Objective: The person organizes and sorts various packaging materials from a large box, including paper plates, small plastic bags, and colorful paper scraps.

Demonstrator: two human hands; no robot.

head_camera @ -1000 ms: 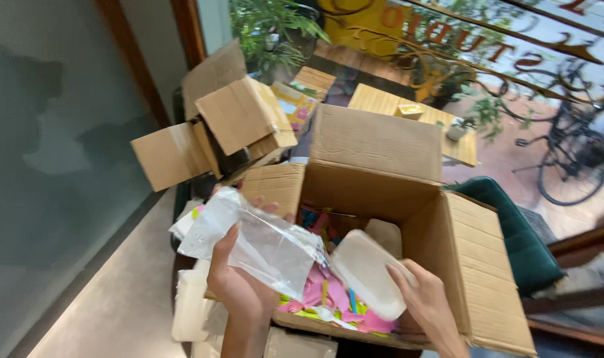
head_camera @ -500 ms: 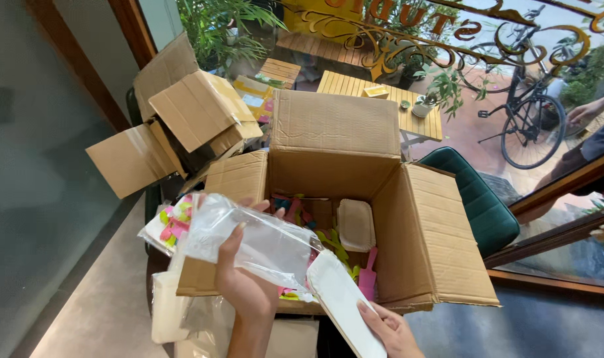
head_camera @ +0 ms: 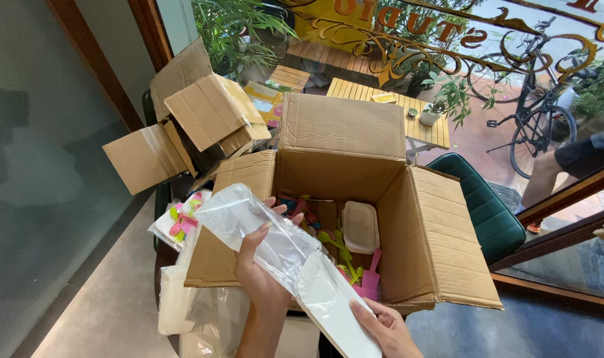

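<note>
My left hand (head_camera: 263, 265) grips a clear plastic bag (head_camera: 249, 222) held up over the near edge of an open cardboard box (head_camera: 355, 199). My right hand (head_camera: 388, 328) holds the lower end of a white oblong plate (head_camera: 332, 305) that sticks partly into the bag's mouth. Inside the box lie another stack of white oblong trays (head_camera: 360, 227) and several pink, green and yellow plastic pieces (head_camera: 355, 268).
A second open cardboard box (head_camera: 196, 119) sits behind to the left. A bag of coloured pieces (head_camera: 182, 222) and white packs (head_camera: 176, 301) lie left of the main box. A green chair (head_camera: 484, 212) stands right, and a window with a bicycle outside lies beyond.
The white plate came out of the box and down toward me; its upper end now sits at the bag's mouth. The view shifted slightly closer.
</note>
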